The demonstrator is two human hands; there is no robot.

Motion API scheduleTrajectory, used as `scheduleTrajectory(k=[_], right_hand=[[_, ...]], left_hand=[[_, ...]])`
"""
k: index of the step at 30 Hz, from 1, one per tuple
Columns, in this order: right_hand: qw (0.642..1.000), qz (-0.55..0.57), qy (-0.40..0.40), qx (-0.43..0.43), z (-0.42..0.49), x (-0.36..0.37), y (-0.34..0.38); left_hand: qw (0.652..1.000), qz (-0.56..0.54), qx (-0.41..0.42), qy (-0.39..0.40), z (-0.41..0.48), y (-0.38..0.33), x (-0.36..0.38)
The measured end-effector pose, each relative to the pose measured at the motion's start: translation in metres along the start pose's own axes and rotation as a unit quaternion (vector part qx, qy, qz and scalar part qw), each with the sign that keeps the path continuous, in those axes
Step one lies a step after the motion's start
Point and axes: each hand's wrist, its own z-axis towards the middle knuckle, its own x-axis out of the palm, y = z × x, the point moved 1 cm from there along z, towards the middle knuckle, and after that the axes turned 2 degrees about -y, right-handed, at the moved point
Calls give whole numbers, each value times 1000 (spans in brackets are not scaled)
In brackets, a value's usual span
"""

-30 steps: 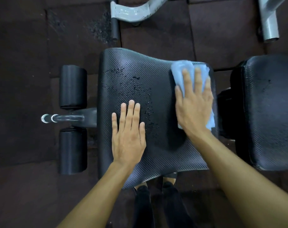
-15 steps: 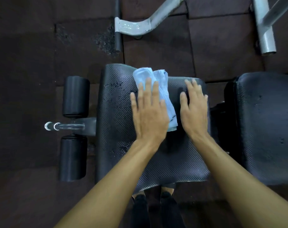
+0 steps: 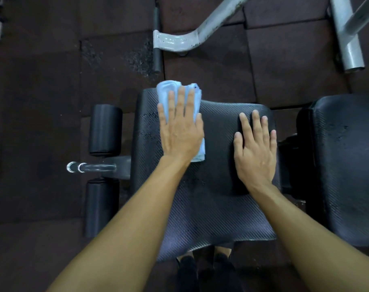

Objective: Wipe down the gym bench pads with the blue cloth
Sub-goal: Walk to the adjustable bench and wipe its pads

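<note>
The blue cloth [image 3: 168, 89] lies folded on the far left part of the black textured seat pad [image 3: 211, 207], its far end hanging over the pad's back edge. My left hand [image 3: 180, 131] presses flat on top of it, fingers spread, covering most of it. My right hand [image 3: 255, 150] rests flat and bare on the right side of the same pad, holding nothing. Small droplets speckle the pad just left of the cloth. A second black pad [image 3: 347, 165] sits to the right, also dotted with droplets.
Two black foam rollers [image 3: 105, 129] [image 3: 100, 207] and a chrome bar [image 3: 91, 167] stick out left of the seat. A grey metal frame leg [image 3: 189, 36] and a grey post [image 3: 347, 39] stand on the dark rubber floor beyond. My shoes [image 3: 204, 268] show below the pad.
The cloth went from under my right hand to under my left, then slid left and farther back across the seat pad. My right hand now lies bare on the pad's right side.
</note>
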Motion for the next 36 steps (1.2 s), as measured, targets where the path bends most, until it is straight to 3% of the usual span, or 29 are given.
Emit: scheduleTrajectory(k=[7, 10, 13, 23, 27, 31, 36], right_hand=[[1000, -6, -2, 2, 0, 0, 1], [1000, -12, 4, 1, 0, 0, 2], [1000, -21, 10, 2, 0, -1, 3], [1000, -20, 12, -1, 0, -2, 3], [1000, -17, 5, -5, -1, 0, 2], [1000, -19, 7, -9, -1, 0, 1], [1000, -16, 4, -13, -1, 0, 1]], left_hand=[[988, -78, -133, -7, 18, 62, -18], [951, -205, -229, -28, 2, 85, -23], [927, -254, -274, -16, -37, 94, -25], [936, -232, -264, -34, -195, 79, -39], [954, -99, -282, 3, -254, 57, -31], [978, 17, -207, 19, -246, 40, -23], [992, 57, -110, 25, -195, 39, -24]])
